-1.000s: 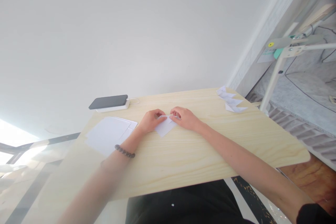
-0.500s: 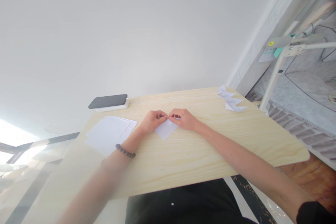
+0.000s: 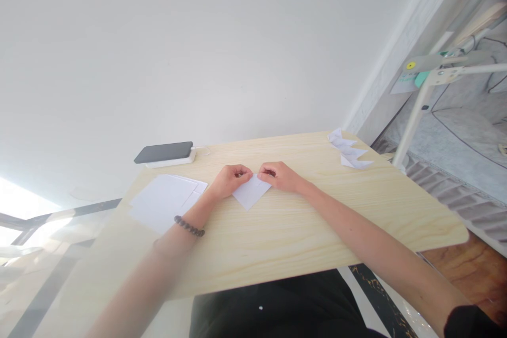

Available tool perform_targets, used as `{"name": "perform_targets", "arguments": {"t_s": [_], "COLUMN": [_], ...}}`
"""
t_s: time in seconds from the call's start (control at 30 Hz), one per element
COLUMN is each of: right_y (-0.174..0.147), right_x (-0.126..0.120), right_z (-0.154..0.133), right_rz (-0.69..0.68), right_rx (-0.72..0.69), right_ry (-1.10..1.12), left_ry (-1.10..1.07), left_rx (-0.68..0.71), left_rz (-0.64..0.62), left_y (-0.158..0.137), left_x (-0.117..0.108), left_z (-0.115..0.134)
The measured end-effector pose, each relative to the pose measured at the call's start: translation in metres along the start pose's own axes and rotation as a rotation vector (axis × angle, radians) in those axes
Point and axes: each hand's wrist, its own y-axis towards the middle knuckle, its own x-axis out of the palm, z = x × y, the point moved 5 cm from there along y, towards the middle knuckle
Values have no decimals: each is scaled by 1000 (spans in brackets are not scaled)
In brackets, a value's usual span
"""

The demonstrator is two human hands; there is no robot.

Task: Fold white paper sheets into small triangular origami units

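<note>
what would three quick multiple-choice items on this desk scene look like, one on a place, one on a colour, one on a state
1. Where is the phone?
A. on a white block at the table's far left
B. in the left hand
C. on the floor

2. What colour is the folded paper between the hands?
A. yellow
B. white
C. blue

3. How is that paper held?
A. lifted high in the air
B. crumpled in one fist
C. flat on the table, both hands at its top edge

Answers: 1 A, it sits near the far left corner. 2 B, it is plain white. 3 C, the left hand and right hand pinch its top.
</note>
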Motion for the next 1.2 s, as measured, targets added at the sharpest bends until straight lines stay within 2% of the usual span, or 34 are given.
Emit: {"name": "perform_targets", "arguments": {"t_s": [0.43,0.73,1.2], "right_y": [-2,-3,-2], "right_x": [-1,2,-5], "right_z": [0,-1,1], "right_rz": [25,1,116], "right_rx": [15,12,52], "right_ry": [28,40,105], "left_ry": [51,46,75], "left_rx": [-8,-2,4], "left_rz": [49,3,81], "left_y": [-1,-4,-1], "left_x": [-1,1,-5], "left_z": [-2,-1,2]}}
